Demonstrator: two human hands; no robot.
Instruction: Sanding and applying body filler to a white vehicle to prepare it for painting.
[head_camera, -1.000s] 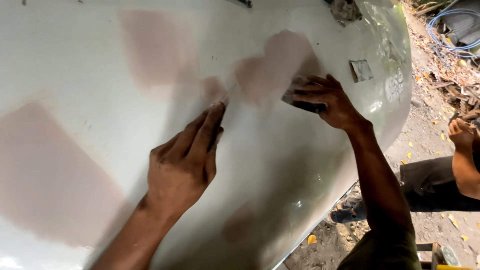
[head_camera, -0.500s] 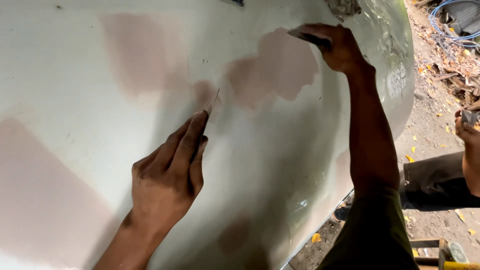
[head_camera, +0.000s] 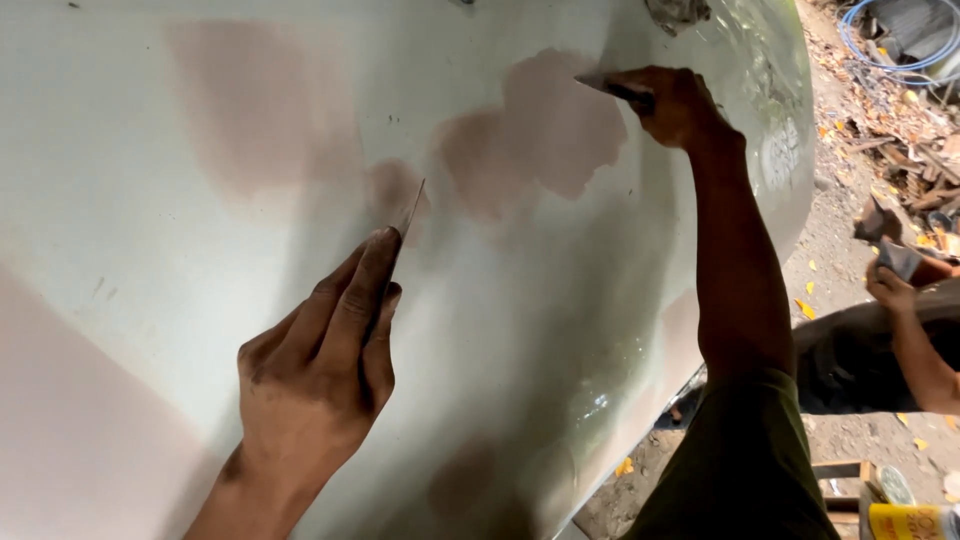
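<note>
My left hand (head_camera: 320, 390) pinches a thin putty blade (head_camera: 408, 215) flat under its fingers; it looks springy, best gripped near its back edge. My right hand (head_camera: 675, 105) is clamped on a second scraper (head_camera: 612, 88) against the smooth painted panel (head_camera: 150, 150).

Broad pale curved panel (head_camera: 200, 150) filled most of view; surface bare, free for sweep between my left hand (head_camera: 315, 375) and right hand (head_camera: 675, 105). Thin blade (head_camera: 408, 215) under left fingers lay flat on panel, edge toward pinkish filler patch (head_camera: 545, 130). Right forearm (head_camera: 735, 270) crossed panel's right flank, blocked passage there. Beyond panel edge, dirt ground (head_camera: 830, 250) open but narrow. Another person's hand (head_camera: 890, 290) near right edge. Scrap heap (head_camera: 920, 150) crowded upper right.
</note>
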